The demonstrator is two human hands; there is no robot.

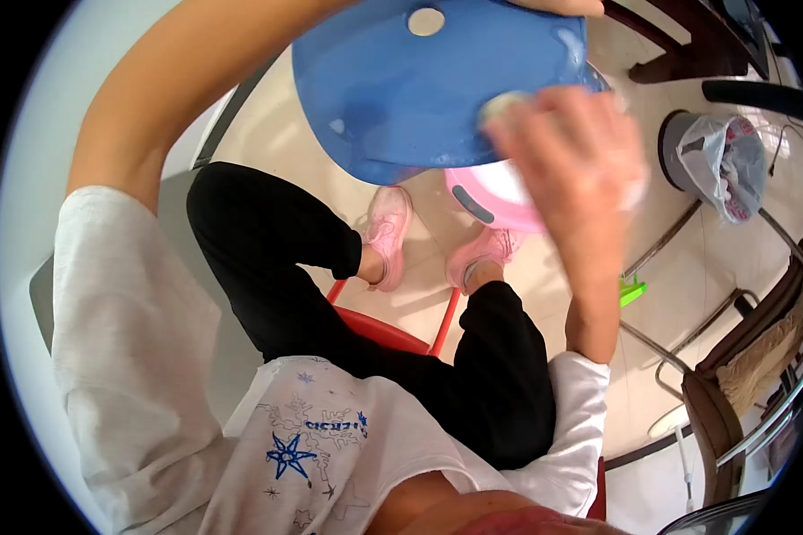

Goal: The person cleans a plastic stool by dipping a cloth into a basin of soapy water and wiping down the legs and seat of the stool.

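I sit on a red stool (pixel 379 328) and hold a blue plastic seat (pixel 401 89) with a round hole tilted up in front of me. My left arm reaches over it, and my left hand (pixel 555 6) grips its far top edge; only the fingers show. My right hand (pixel 573 153), blurred by motion, presses a pale cloth (pixel 503 104) against the seat's lower right rim. A pink basin (pixel 495 194) stands on the floor just below, between the seat and my pink shoes (pixel 389 234).
A grey bin (pixel 678 147) lined with a plastic bag stands on the tiled floor at the right. A small green object (pixel 632 291) lies by metal chair legs (pixel 678 241). Dark wooden chairs (pixel 732 392) crowd the right edge, and dark furniture (pixel 678 40) stands behind.
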